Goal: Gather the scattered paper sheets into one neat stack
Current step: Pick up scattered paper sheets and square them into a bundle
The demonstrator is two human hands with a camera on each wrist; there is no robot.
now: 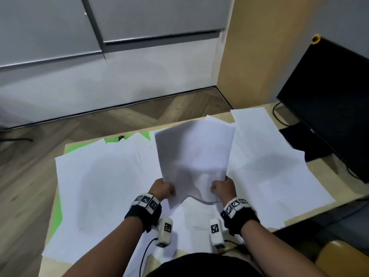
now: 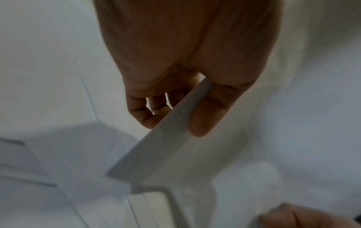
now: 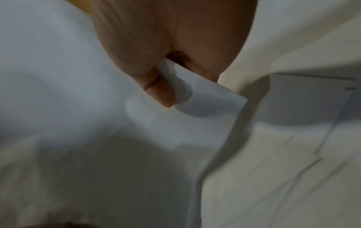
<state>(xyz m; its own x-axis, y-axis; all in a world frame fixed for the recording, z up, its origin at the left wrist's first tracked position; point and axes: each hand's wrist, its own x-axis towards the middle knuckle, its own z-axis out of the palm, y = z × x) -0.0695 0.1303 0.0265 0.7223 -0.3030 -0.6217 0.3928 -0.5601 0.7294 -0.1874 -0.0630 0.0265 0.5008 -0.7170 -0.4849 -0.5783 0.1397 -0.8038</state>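
Observation:
A bundle of white paper sheets (image 1: 194, 154) is raised above the table, gripped by both hands at its near edge. My left hand (image 1: 162, 189) pinches the left near corner; the left wrist view shows the thumb on one side of the sheets (image 2: 166, 152) and the fingers (image 2: 154, 111) on the other. My right hand (image 1: 221, 186) pinches the right near corner, where the paper (image 3: 195, 98) curls between thumb and fingers. The near edge sags between the hands. More loose sheets (image 1: 99, 176) lie spread over the table on the left, with others (image 1: 269, 166) on the right.
A black monitor (image 1: 329, 108) and its stand (image 1: 299, 140) sit at the table's right end, with cables behind. A green mat (image 1: 73, 149) shows under the sheets at the far left. The table's far edge (image 1: 219, 115) borders wooden floor. A chair edge (image 1: 343, 256) is at lower right.

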